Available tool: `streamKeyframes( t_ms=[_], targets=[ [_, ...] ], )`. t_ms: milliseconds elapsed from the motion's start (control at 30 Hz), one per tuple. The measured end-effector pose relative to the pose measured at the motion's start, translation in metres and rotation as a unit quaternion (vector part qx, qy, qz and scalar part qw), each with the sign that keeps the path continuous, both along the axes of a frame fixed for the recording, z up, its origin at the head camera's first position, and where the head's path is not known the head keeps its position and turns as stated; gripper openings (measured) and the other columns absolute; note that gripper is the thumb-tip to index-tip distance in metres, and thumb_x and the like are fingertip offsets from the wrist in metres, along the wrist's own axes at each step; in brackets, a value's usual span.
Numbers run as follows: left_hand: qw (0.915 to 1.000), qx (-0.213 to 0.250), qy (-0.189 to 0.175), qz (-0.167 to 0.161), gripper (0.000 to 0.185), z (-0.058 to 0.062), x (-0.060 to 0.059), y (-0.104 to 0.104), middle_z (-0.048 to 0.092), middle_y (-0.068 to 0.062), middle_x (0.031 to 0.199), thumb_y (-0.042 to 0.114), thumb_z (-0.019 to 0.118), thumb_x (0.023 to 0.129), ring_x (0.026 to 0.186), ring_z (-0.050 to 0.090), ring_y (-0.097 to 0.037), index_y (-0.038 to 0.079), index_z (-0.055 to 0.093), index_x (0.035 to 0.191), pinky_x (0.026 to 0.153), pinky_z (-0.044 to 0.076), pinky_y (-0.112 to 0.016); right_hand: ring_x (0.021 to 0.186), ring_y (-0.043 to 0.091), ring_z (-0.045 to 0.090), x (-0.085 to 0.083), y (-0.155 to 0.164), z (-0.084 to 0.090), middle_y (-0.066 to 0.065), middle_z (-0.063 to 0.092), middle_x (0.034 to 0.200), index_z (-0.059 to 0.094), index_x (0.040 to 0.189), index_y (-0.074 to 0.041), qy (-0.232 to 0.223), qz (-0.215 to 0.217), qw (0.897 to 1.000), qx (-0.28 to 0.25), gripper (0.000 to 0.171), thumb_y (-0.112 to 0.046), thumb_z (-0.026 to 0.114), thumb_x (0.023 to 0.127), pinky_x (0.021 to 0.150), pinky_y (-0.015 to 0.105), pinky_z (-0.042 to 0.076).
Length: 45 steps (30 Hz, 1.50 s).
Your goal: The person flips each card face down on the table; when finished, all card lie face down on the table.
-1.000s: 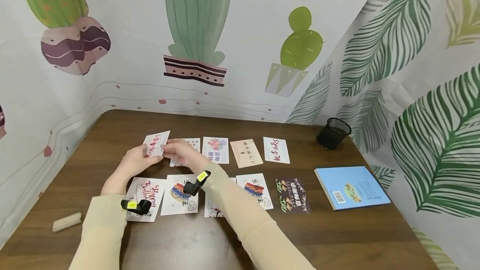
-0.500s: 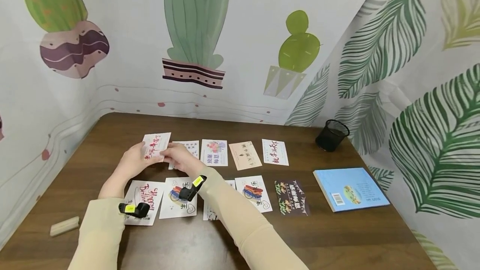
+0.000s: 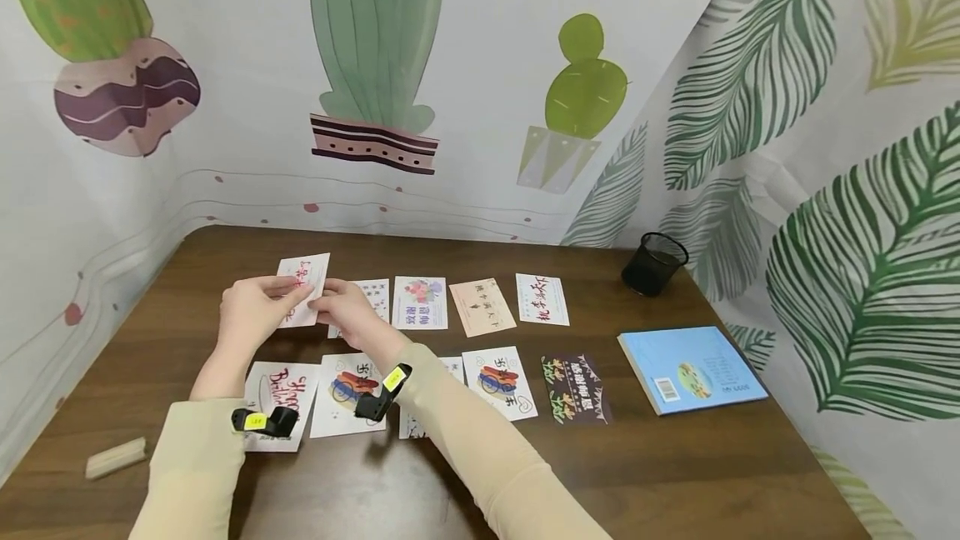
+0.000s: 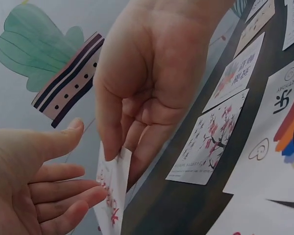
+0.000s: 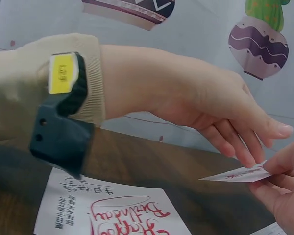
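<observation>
A white card with red handwriting-style characters is held up over the far left of the table. My right hand pinches it by its right edge; the left wrist view shows this right hand with thumb and fingers on either side of the card. In front of the card, my left hand has its fingers straight and its thumb apart, overlapping the card's face. From the right wrist view, the left hand hovers above the card, which the right hand grips.
Two rows of cards lie on the brown table, among them a flower card, a beige card, a dark card and a Happy Birthday card. Rightward are a blue book and a black mesh cup; a light block lies left.
My left hand has let go of the card's left edge and straightened its fingers across its face. The right hand keeps its pinch, and the card has turned slightly.
</observation>
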<state>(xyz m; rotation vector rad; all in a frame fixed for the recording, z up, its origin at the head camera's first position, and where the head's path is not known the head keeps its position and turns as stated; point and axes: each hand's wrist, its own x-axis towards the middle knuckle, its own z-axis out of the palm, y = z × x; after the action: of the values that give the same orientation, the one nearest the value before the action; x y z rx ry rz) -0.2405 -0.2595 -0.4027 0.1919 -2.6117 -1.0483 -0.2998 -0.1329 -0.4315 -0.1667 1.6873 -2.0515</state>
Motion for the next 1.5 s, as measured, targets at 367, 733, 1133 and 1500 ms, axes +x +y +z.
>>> streamKeyframes(
  t_ms=[367,733,1133,1500],
  targets=[
    [0.9993,0.021,0.014,0.026,0.055,0.01,0.004,0.004,0.07,-0.025,0.103,0.044,0.071,0.087,0.106,0.062,-0.046,-0.005,0.071,0.112,0.063,0.043,-0.027,0.119,0.032,0.061,0.011,0.003,0.008,0.015,0.063,0.125,0.046,0.14,0.004,0.016,0.03,0.999,-0.028,0.051,0.004,0.06,0.091,0.103,0.042,0.049],
    [0.9902,0.135,-0.032,0.016,0.053,0.027,0.01,-0.009,0.065,-0.029,0.119,0.037,0.064,0.094,0.07,0.062,0.009,-0.007,0.064,0.123,0.066,0.047,-0.011,0.126,0.025,0.057,0.011,0.011,0.015,0.012,0.056,0.138,0.049,0.141,-0.003,0.056,0.116,0.991,-0.029,0.055,0.012,0.058,0.089,0.101,0.031,0.05],
    [0.9813,0.179,-0.065,0.029,0.051,0.014,0.01,-0.031,0.058,-0.029,0.124,0.028,0.054,0.1,0.066,0.053,0.013,-0.013,0.055,0.129,0.06,0.051,-0.011,0.11,0.03,0.066,-0.003,0.016,-0.011,0.019,0.067,0.115,0.057,0.127,0.008,0.022,-0.01,1.0,0.009,0.038,0.005,0.063,0.09,0.093,0.035,0.056],
    [0.9611,0.236,-0.144,0.006,0.067,-0.009,0.005,-0.047,0.06,0.003,0.107,0.043,0.054,0.098,0.077,0.052,0.01,-0.008,0.045,0.141,0.075,0.051,-0.014,0.083,0.017,0.068,-0.005,0.014,-0.013,0.015,0.069,0.096,0.065,0.113,0.01,-0.014,-0.007,0.999,0.043,0.025,0.003,0.065,0.089,0.084,0.031,0.059]
  ],
)
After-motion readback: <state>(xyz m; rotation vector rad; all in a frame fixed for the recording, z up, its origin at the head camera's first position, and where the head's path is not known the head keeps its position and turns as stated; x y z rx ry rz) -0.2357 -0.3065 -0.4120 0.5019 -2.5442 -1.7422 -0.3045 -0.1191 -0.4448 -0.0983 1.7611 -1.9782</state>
